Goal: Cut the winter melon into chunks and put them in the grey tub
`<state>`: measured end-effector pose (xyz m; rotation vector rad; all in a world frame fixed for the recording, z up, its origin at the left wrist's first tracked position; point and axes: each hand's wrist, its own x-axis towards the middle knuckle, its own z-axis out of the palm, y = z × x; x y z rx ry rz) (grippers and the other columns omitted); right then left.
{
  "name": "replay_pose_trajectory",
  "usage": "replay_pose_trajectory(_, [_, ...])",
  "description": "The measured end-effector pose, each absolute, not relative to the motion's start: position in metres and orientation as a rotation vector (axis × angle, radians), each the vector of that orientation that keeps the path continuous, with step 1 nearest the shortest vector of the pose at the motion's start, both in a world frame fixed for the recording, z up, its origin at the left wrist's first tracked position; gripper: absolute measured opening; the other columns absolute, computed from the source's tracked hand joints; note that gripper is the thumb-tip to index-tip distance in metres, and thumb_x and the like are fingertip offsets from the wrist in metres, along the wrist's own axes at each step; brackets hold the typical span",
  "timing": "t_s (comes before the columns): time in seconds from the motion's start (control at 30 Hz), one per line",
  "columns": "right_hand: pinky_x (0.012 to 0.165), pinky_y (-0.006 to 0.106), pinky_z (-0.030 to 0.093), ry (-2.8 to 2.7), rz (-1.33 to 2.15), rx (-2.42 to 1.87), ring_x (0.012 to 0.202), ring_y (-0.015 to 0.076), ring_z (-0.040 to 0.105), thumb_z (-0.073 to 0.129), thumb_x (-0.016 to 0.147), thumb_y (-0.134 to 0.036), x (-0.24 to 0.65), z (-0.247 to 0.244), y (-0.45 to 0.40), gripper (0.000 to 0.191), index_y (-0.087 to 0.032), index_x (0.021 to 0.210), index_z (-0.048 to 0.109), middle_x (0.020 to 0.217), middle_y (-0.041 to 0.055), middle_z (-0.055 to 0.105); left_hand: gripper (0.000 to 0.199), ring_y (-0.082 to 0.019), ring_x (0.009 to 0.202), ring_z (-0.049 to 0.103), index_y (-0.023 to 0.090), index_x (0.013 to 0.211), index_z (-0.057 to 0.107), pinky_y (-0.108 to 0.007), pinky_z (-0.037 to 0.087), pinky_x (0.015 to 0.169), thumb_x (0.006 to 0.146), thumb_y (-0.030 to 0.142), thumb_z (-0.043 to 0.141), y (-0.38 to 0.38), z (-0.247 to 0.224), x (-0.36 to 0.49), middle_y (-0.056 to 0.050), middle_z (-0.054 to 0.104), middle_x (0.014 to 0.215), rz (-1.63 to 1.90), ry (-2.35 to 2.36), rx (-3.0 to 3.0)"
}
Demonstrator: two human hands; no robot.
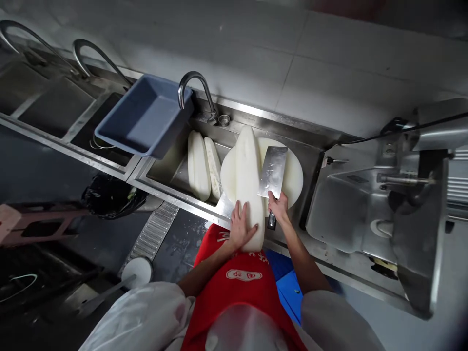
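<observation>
A long, pale, peeled winter melon (249,170) lies lengthwise across a round white cutting board (293,170), its near end reaching over the sink's front edge to my apron. My left hand (240,229) rests on the near part of the melon, fingers spread. In my right hand (279,207) is a cleaver (273,168), gripped by its black handle. The broad blade lies over the board, just right of the melon; whether it touches either cannot be told. Left of the board, a whitish peeled piece (199,165) and a cut piece with a seedy, porous face (213,165) lie in the sink.
A blue-grey plastic tub (146,114) sits across the sinks to the left, beside a curved faucet (197,87). At right stands a metal basin unit (340,204). Below left are a black-lined bin (109,195) and a floor drain grate (157,229).
</observation>
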<state>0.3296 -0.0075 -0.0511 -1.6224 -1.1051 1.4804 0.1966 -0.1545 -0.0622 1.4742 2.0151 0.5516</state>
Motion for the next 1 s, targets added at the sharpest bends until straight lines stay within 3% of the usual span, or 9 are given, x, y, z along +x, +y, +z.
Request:
replay_pose_trajectory(0.1, [0.033,0.026,0.03,-1.113,1.539,-1.593,0.034,0.0114,0.035,0.074,0.079,-0.062,0.324,-0.064,-0.005,0.046,-0.026,0.092,0.046,0.046,-0.0129,0.038,0.088,-0.032,0.155,0.029,0.021,0.166,0.012,-0.052,0.041,0.121,0.095,0.051,0.055,-0.149,-0.067,0.176,-0.018,0.014,0.169,0.663,2.001,1.367])
replay_pose_trajectory(0.2, [0.033,0.024,0.029,-1.139,1.58,-1.62,0.034,0.0105,0.035,0.077,0.077,-0.062,0.326,-0.071,-0.004,0.051,-0.027,0.09,0.042,0.045,-0.014,0.037,0.078,-0.029,0.156,0.028,0.014,0.164,0.018,-0.047,0.034,0.125,0.1,0.049,0.047,-0.131,-0.071,0.158,-0.02,0.025,0.166,0.688,2.027,1.397])
replay_pose_trajectory(0.3, [0.033,0.024,0.029,-1.148,1.577,-1.636,0.033,0.0105,0.035,0.076,0.077,-0.062,0.326,-0.075,-0.001,0.052,-0.028,0.089,0.04,0.044,-0.0145,0.037,0.07,-0.026,0.155,0.03,0.016,0.165,0.017,-0.047,0.027,0.127,0.105,0.044,0.038,-0.107,-0.075,0.148,-0.017,0.031,0.166,0.615,2.031,1.467])
replay_pose_trajectory(0.4, [0.033,0.025,0.029,-1.169,1.555,-1.671,0.033,0.0111,0.036,0.075,0.078,-0.061,0.325,-0.078,0.0,0.049,-0.027,0.089,0.042,0.043,-0.0136,0.038,0.071,-0.03,0.153,0.033,0.021,0.167,0.013,-0.056,0.022,0.127,0.105,0.047,0.036,-0.085,-0.075,0.144,-0.014,0.031,0.167,0.493,2.084,1.502])
replay_pose_trajectory(0.5, [0.033,0.025,0.028,-1.187,1.522,-1.719,0.033,0.0115,0.038,0.075,0.08,-0.059,0.326,-0.078,0.002,0.046,-0.026,0.09,0.045,0.044,-0.0123,0.041,0.072,-0.039,0.157,0.017,0.026,0.167,0.018,-0.067,0.022,0.123,0.104,0.056,0.035,-0.068,-0.071,0.143,-0.009,0.026,0.17,0.4,2.2,1.475])
replay_pose_trajectory(0.57, [0.033,0.025,0.028,-1.191,1.506,-1.741,0.033,0.0116,0.038,0.075,0.08,-0.059,0.327,-0.078,0.002,0.045,-0.025,0.092,0.048,0.046,-0.0115,0.043,0.069,-0.04,0.158,0.007,0.029,0.167,0.018,-0.07,0.023,0.12,0.105,0.056,0.031,-0.06,-0.067,0.144,-0.006,0.024,0.171,0.362,2.227,1.471])
replay_pose_trajectory(1.0, [0.035,0.025,0.031,-1.218,1.543,-1.773,0.035,0.0125,0.039,0.075,0.083,-0.054,0.324,-0.079,0.023,0.038,-0.023,0.093,0.055,0.044,-0.0098,0.042,0.065,-0.032,0.16,0.01,0.031,0.167,0.005,-0.067,0.026,0.119,0.107,0.047,0.022,-0.013,-0.066,0.131,-0.005,0.014,0.173,0.437,2.088,1.474])
